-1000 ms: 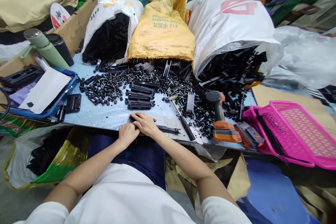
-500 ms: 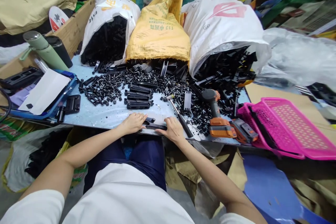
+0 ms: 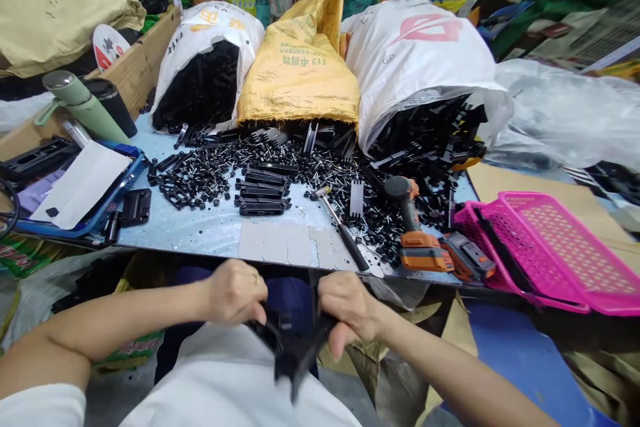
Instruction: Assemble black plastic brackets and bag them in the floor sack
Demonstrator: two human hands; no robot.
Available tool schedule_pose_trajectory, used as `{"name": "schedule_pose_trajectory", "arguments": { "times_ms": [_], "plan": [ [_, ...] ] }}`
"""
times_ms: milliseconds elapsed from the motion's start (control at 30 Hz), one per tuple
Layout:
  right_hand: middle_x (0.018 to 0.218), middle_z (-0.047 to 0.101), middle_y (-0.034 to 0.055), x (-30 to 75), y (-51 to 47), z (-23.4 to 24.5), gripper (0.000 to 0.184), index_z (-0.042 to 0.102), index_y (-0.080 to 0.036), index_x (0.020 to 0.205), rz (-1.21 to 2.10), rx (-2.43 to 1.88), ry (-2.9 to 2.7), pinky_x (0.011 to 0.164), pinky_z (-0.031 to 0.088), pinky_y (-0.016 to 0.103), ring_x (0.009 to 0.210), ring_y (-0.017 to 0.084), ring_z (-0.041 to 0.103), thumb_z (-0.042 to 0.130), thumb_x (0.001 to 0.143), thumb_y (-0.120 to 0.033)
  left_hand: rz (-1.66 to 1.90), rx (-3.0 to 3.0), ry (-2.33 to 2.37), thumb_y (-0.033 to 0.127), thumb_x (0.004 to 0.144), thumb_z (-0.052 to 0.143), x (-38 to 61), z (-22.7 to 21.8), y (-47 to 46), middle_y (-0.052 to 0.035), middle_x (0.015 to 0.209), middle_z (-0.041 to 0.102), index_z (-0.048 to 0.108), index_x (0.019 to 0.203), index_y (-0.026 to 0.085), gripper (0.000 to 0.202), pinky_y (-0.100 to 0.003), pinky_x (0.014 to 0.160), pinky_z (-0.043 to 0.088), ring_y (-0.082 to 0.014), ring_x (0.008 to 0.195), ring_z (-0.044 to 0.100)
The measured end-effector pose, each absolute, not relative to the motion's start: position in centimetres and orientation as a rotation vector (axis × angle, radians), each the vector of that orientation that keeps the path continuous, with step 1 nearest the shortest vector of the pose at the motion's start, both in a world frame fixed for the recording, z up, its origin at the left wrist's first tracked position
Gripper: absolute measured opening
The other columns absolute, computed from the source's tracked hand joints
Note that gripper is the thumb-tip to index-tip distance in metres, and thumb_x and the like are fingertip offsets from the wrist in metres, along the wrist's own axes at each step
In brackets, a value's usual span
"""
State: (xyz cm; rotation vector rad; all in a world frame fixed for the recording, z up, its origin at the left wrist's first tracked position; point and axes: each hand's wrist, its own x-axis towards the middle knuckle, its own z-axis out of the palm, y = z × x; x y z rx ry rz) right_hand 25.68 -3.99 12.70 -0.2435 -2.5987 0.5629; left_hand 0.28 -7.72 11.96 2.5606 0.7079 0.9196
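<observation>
Over my lap, below the table's front edge, both hands grip a long black plastic part (image 3: 293, 350), which is blurred by motion. My left hand (image 3: 235, 292) is closed on its left end and my right hand (image 3: 347, 307) is closed on its right end. On the light blue table (image 3: 200, 230) in front of me lies a stack of similar black parts (image 3: 263, 192) among several small black pieces (image 3: 195, 177).
Two white sacks (image 3: 425, 60) and a yellow sack (image 3: 300, 60) spill black parts at the back. A hammer (image 3: 340, 227) and an orange drill (image 3: 417, 237) lie at the right, beside pink baskets (image 3: 555, 250). A green flask (image 3: 83, 103) and a blue tray (image 3: 75, 190) stand at the left.
Both hands have drawn back from the table edge down to my lap, taking the black part with them. The camera view has tipped slightly.
</observation>
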Motion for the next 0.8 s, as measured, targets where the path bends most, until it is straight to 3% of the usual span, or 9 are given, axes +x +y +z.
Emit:
{"name": "schedule_pose_trajectory", "arguments": {
  "times_ms": [167,300,400,500,633,800],
  "plan": [
    [0.046,0.039,0.0002,22.7,-6.3,10.4,0.066,0.038,-0.02,0.056,0.955,-0.19,-2.262,0.047,0.026,0.028,0.043,0.011,0.038,-0.001,0.093,-0.058,1.231,2.147,0.691,0.044,0.096,0.005,2.3,12.3,-10.5,-0.0021,0.049,0.048,0.049,0.063,0.016,0.062,-0.024,0.046,0.033,-0.0111,0.045,0.045],
    [0.047,0.043,0.0016,22.9,-4.7,8.1,0.065,0.039,-0.02,0.055,0.902,-0.356,-2.328,0.049,0.03,0.026,0.045,0.011,0.041,-0.002,0.095,-0.051,0.98,2.279,0.968,0.036,0.098,0.011,0.9,10.6,-9.2,-0.0042,0.05,0.054,0.054,0.061,0.015,0.06,-0.023,0.049,0.037,-0.0117,0.047,0.052],
    [0.054,0.052,0.0053,23.2,-2.4,7.9,0.063,0.047,-0.018,0.06,0.58,-0.868,-2.67,0.053,0.03,0.027,0.051,0.013,0.047,0.007,0.097,-0.049,0.439,2.407,1.517,0.039,0.097,0.02,-0.8,9.3,-6.9,-0.0102,0.058,0.063,0.063,0.064,0.012,0.061,-0.026,0.054,0.042,-0.0171,0.054,0.06],
    [0.066,0.058,0.009,21.9,-1.0,8.6,0.059,0.056,-0.014,0.074,0.198,-1.309,-2.865,0.057,0.03,0.028,0.06,0.017,0.053,0.023,0.091,-0.061,0.016,2.384,1.872,0.043,0.096,0.023,-1.5,8.3,-4.9,-0.0171,0.068,0.068,0.069,0.073,0.009,0.062,-0.033,0.059,0.046,-0.0253,0.064,0.066],
    [0.094,0.058,0.0145,19.1,-0.4,9.4,0.064,0.053,-0.011,0.105,-0.057,-1.008,-2.939,0.074,0.034,0.034,0.087,0.026,0.053,0.041,0.081,-0.069,-0.072,2.358,1.915,0.041,0.097,0.019,-1.0,8.1,-4.0,-0.0179,0.075,0.07,0.071,0.081,0.009,0.063,-0.035,0.063,0.047,-0.0279,0.071,0.067],
    [0.091,0.055,0.0112,18.2,0.9,9.6,0.043,0.053,-0.011,0.096,-0.032,-0.655,-3.06,0.075,0.032,0.035,0.084,0.024,0.049,0.052,0.084,-0.053,-0.081,2.386,1.82,0.043,0.096,0.021,-0.8,8.4,-4.0,-0.015,0.076,0.07,0.071,0.079,0.011,0.062,-0.032,0.064,0.046,-0.0251,0.071,0.067]
  ]
}}
